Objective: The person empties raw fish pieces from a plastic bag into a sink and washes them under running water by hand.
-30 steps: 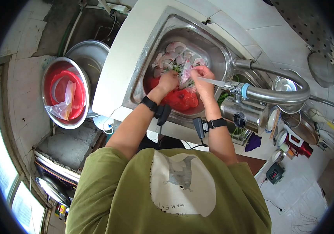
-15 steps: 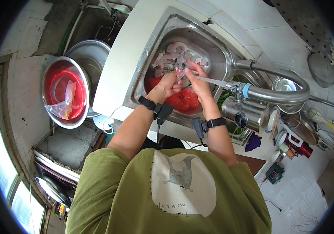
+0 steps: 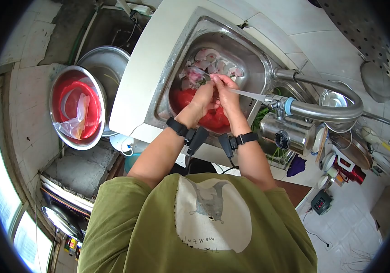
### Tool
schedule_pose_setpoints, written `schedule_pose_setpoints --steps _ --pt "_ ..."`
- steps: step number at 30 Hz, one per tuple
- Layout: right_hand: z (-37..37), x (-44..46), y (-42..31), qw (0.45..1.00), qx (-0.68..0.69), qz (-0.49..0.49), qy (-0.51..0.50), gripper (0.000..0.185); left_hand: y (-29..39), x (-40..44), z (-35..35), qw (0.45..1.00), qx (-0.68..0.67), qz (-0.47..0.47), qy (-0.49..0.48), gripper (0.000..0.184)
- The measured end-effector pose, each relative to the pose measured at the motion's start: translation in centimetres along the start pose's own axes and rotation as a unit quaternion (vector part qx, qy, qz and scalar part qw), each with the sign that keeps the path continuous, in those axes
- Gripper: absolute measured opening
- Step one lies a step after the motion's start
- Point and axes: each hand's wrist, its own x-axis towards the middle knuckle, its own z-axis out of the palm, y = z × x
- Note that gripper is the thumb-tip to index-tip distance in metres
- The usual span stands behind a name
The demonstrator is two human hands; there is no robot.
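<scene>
My left hand (image 3: 202, 98) and my right hand (image 3: 225, 92) are close together over the sink (image 3: 245, 54), fingers curled inward. What lies between them is too hidden to make out. A blurred pinkish piece of fish (image 3: 196, 74) is just beyond my fingertips; I cannot tell whether they touch it. More pale pieces of fish (image 3: 207, 55) lie in the far part of the basin. Beneath my hands is a wet red plastic bag (image 3: 212, 120). Water (image 3: 248, 94) streams from the faucet (image 3: 274, 100) onto my right hand.
Left of the white counter (image 3: 136, 86), a metal basin (image 3: 54, 116) holds a red bowl (image 3: 94, 111) with a plastic bag (image 3: 80, 119) in it. A steel canister (image 3: 283, 132) stands right of the sink, near green vegetables (image 3: 261, 113). A strainer (image 3: 377, 82) hangs at far right.
My hands have drawn closer together, the right one moving left. The pale piece that was between them is no longer visible there, and a blurred pinkish piece appears beyond my fingertips.
</scene>
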Motion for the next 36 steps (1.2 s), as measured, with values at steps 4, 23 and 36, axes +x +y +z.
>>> schedule_pose_setpoints --steps 4,23,36 --pt "-0.3 0.8 1.6 0.995 -0.043 -0.091 0.016 0.018 0.2 -0.5 -1.0 0.982 0.154 0.033 0.103 0.036" --pt "1.2 3.8 4.9 0.847 -0.516 -0.128 0.017 0.044 -0.9 -0.5 -5.2 0.951 0.182 0.174 0.181 0.036" --pt "-3.5 -1.7 1.5 0.988 0.032 0.139 -0.062 0.055 -0.3 1.2 -3.7 0.991 -0.019 0.075 -0.109 0.027"
